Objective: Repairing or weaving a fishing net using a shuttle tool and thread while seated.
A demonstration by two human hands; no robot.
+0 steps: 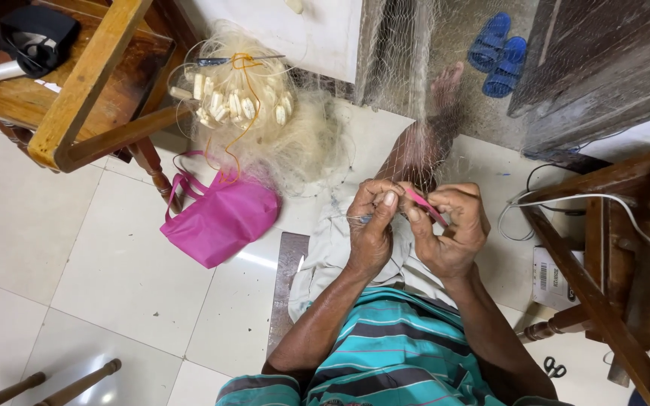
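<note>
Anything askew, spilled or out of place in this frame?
Small black-handled scissors lie loose on the white tiled floor by the wooden chair leg. The pink fabric bag is slumped on the tiles. Nothing is spilled.

Left hand (370, 225) pinches net (415, 143) strands, right hand (451, 225) grips pink needle (424, 204). Net pile with floats (246, 105) beside pink bag (220, 218).

Even, moderately bright indoor light from above. Glossy pale floor tiles (77, 248) carry soft white glare patches beside magenta fabric bag (220, 218) and at lower left. Shadows short, diffuse. Wide-angle distortion bends brown wooden chair frame (84, 83) and frame edges. Centre sharp; fine translucent fishing net (415, 68) low in contrast, strands barely resolved.
</note>
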